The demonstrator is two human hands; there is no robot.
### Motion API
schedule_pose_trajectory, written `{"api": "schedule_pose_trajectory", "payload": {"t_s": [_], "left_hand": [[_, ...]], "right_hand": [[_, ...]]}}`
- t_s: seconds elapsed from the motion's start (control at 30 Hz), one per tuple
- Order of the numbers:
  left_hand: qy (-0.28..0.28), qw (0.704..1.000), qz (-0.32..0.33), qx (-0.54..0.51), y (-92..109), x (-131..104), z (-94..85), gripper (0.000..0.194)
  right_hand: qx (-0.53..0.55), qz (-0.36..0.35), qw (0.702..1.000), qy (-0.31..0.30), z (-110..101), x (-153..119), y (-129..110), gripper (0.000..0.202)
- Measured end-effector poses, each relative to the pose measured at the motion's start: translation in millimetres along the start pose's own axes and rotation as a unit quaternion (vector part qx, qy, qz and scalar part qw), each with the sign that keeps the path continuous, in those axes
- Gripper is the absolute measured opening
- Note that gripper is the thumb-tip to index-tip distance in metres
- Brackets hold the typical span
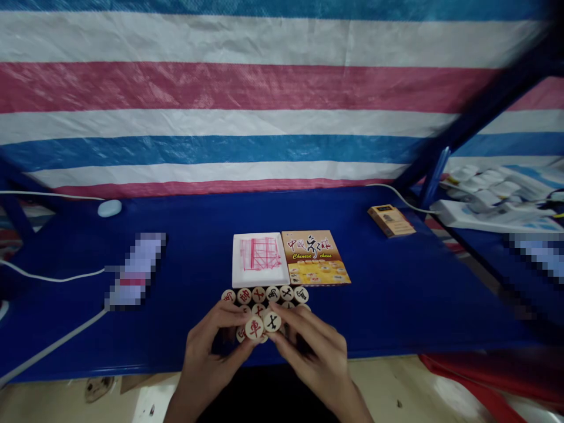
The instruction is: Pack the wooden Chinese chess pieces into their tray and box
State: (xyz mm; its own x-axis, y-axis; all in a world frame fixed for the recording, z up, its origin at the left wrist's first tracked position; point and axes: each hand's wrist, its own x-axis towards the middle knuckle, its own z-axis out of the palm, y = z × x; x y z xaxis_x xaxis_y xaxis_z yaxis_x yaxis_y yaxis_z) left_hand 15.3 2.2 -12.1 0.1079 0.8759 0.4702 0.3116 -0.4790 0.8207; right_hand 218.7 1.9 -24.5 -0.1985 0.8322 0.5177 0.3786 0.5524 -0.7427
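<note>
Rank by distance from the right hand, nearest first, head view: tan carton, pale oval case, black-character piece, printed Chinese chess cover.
From the right hand:
1. Black-character piece: in its fingertips.
2. Chinese chess cover: just beyond the pieces.
3. Tan carton: far right on the table.
4. Pale oval case: far left.

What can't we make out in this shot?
- Lower rows of pieces: head view, count hidden by left hand, right hand, red-marked disc and black-marked disc.
- Phone screen: head view, pixelated.
- White object at left: head view, cut off by the frame edge.
- Small print on the orange carton: head view, too small.
- Black clothing: head view, detail lost in darkness.
</note>
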Motion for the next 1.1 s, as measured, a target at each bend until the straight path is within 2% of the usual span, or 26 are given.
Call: {"api": "schedule_pose_trajectory", "payload": {"t_s": [0.6,0.73,0.93,1.1], "left_hand": [[0.009,1.000,-0.012,-0.010,-1.7,-0.7,-0.7,0.026],[-0.001,1.000,-0.005,-0.001,-4.0,-2.2,-1.9,0.029],[0.019,0.998,0.024,0.046,1.0,1.2,-1.0,0.027],[0.019,0.999,0.022,0.043,1.1,2.5,-0.9,0.025]], "right_hand": [[-0.038,0.000,0.999,0.003,0.2,0.7,-3.6,0.052],[-0.040,0.000,0.999,0.009,0.7,1.1,-3.2,0.048],[-0.054,-0.001,0.998,0.012,0.6,2.3,-5.8,0.047],[-0.051,0.000,0.999,0.007,0.9,3.0,-6.4,0.046]]}}
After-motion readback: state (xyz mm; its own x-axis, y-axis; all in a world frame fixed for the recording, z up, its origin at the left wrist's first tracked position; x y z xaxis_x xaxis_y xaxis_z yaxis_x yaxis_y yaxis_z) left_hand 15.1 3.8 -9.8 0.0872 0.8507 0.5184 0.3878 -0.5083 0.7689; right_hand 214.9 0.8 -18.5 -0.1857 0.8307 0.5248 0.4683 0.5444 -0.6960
